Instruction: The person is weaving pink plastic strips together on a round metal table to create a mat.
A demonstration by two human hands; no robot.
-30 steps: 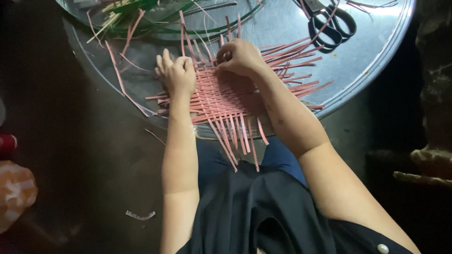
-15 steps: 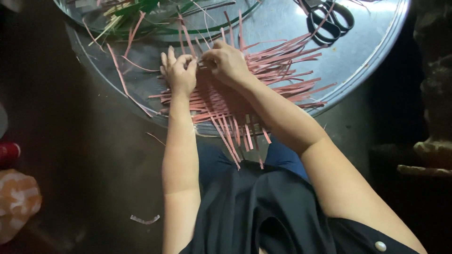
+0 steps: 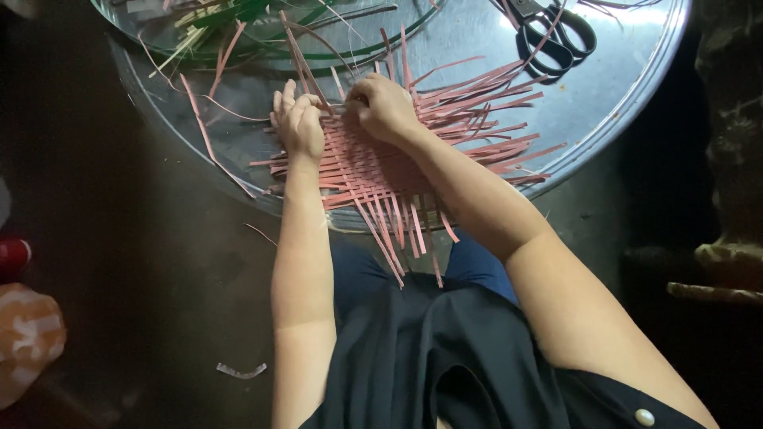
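A single view is provided, taken from a head-worn camera directed steeply downward over the person's own forearms. The left hand [image 3: 299, 124] and right hand [image 3: 387, 106] are seen from above and behind, at close range, in the upper middle of the frame. Beyond them the round metal tray [image 3: 636, 95] is cut off by the top edge; nearer the camera, dark clothing [image 3: 429, 349] fills the bottom edge. No second view is available for overlap.

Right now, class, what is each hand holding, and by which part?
Both the left hand and the right hand pinch pink strips at the far edge of the woven pink mat; the exact grip is hidden.
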